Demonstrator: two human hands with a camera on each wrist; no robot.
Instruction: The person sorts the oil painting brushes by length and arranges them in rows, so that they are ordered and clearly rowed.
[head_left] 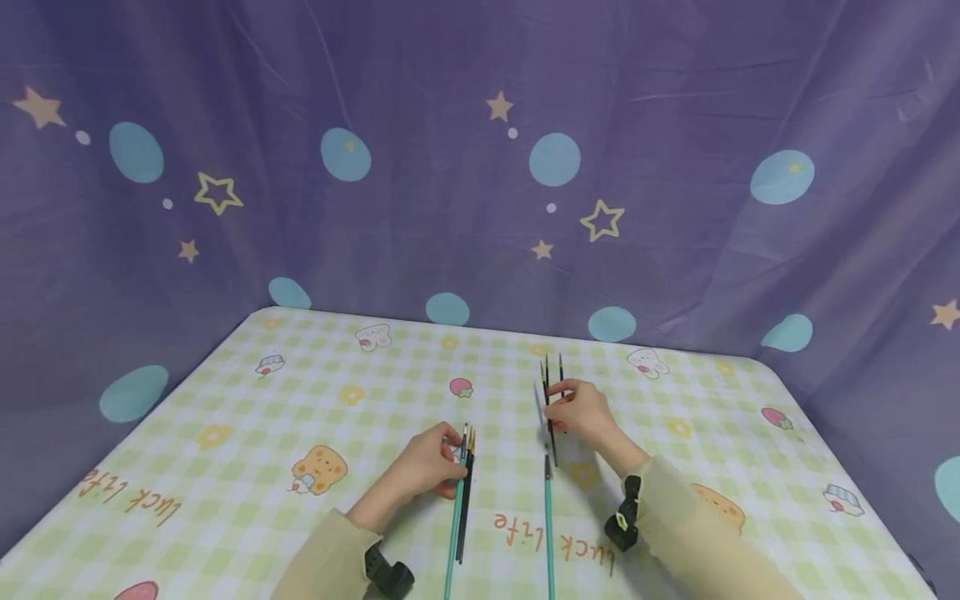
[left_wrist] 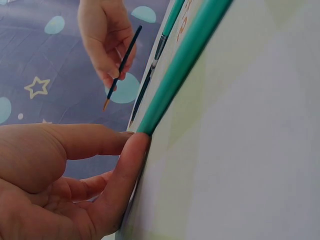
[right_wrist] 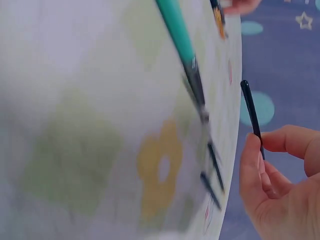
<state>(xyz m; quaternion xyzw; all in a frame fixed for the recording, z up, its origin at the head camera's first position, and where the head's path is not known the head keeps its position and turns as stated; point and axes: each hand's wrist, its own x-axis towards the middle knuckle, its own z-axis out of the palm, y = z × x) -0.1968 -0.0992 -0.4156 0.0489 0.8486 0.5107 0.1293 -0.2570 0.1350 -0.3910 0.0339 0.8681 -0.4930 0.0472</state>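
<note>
My right hand pinches a thin black paintbrush between thumb and fingers. In the left wrist view this black brush is raised off the table, its bristle tip pointing down. Two more dark brushes lie under and beside that hand, partly hidden by it. My left hand pinches a teal-handled paintbrush near its bristle end, the thumb covering part of it. Against its right side lie black-handled brushes with golden-brown bristles. Between the hands, a second teal-handled brush lies on the table, bristles pointing away.
A green-and-white checked tablecloth with printed flowers, strawberries and lettering covers the table. Behind it hangs a purple curtain with stars and blue ovals. Small black devices are strapped to both wrists, over beige sleeves.
</note>
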